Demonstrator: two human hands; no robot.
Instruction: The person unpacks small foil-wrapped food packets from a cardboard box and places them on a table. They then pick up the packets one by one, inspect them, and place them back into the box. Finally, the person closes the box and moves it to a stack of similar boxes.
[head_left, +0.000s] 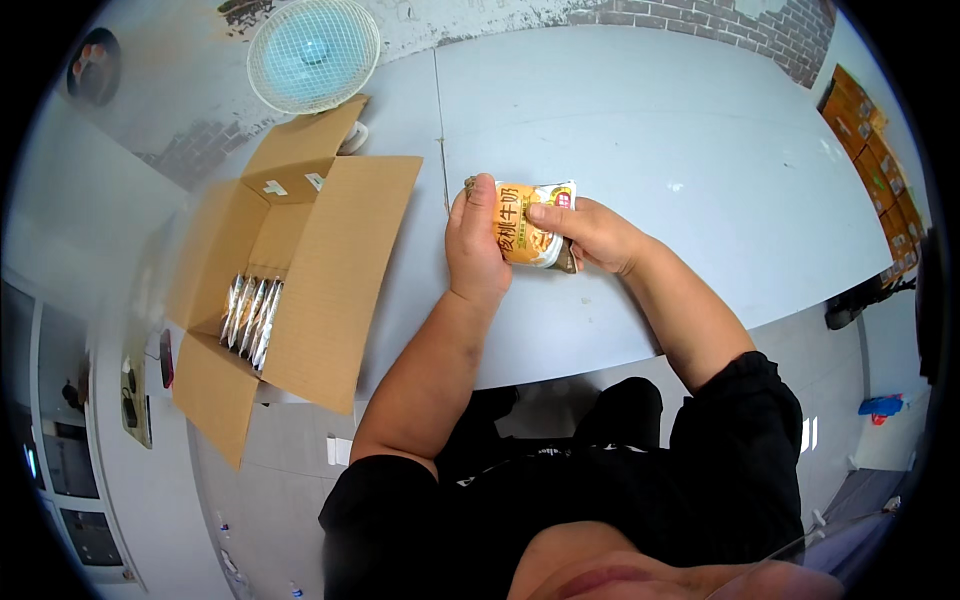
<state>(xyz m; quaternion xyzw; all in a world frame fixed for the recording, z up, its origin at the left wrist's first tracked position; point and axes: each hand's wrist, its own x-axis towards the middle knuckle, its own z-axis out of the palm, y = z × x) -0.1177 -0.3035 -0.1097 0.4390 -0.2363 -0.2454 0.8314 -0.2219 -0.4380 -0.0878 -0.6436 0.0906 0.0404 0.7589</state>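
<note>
A printed orange and white plastic food packet (529, 244) is held between my two hands above the grey-white table. My left hand (478, 244) grips its left end, thumb upright along the front. On the other side my right hand (596, 234) pinches the right end, with the thumb lying across the printed face. To the left stands an open cardboard box (341, 285), its flaps spread outwards. Several similar flat packets (251, 319) stand on edge in a row inside the box. The packet's back is hidden from view.
The table (645, 135) has a seam near the box. A round fan (313, 56) with a light blue centre stands behind the box, by the wall. Orange-brown cartons (874, 176) are stacked beyond the table's right end. A red and blue plastic item (881, 406) lies farther right.
</note>
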